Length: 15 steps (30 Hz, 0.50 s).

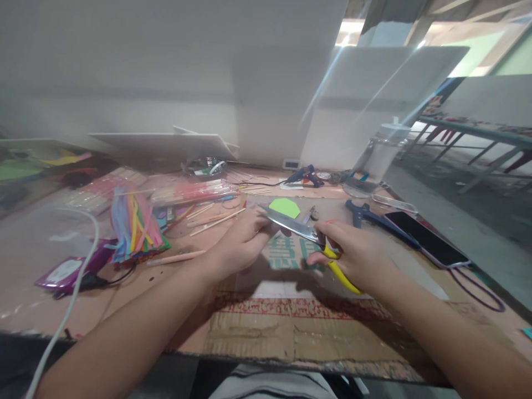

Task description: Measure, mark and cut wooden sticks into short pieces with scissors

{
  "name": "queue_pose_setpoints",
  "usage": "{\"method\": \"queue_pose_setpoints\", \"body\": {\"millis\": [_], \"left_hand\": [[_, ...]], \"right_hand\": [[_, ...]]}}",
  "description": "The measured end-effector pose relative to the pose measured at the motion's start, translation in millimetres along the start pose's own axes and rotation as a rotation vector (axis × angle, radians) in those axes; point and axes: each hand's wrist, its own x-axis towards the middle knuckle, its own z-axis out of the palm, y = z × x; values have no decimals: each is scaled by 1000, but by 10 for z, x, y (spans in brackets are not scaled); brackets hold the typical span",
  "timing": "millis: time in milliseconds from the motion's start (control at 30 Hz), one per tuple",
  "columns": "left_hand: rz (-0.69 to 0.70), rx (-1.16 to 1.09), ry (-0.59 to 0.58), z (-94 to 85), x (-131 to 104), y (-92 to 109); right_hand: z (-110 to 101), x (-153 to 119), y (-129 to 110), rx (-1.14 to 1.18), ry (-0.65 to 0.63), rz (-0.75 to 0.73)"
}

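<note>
My right hand (359,252) is closed around the yellow handles of a pair of scissors (295,226). The blades look together and point left, toward my left hand (243,235). Its fingers are pinched together right at the blade tips; what they hold, if anything, is hidden. Just beyond the blades is a bright green paper octagon (285,208), whose lower edge the scissors partly cover. Beneath both hands lies a sheet with green printed characters (285,255), on a cardboard mat (249,338).
Left are colourful pipe cleaners (137,227), a purple pouch-like item (68,271), a white cable (89,244) and thin wooden sticks (218,221). A glue gun (305,176) sits at the back. Right are a lidded clear cup (376,160), a dark blue tool (380,221) and a phone (428,238).
</note>
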Motion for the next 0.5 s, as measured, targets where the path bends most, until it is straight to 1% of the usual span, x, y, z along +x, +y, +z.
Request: {"method": "queue_pose_setpoints", "body": {"millis": [100,200,267,333,500], "left_hand": [[3,12,4,-8,9,-16],[11,-43,32,-14,4,-24],[-7,-69,47,-17,-4,-23],[-21,-61,52,-20,-11,-15],[-5,-28,38,-22,-12,2]], "right_hand": [[-3,-2,-14,39,-5,42],[-3,21,-19,68,46,-6],[-1,39,-18,71,60,-27],[0,51,-16,69,57,-32],[-10,37,-6,22,36,-38]]}}
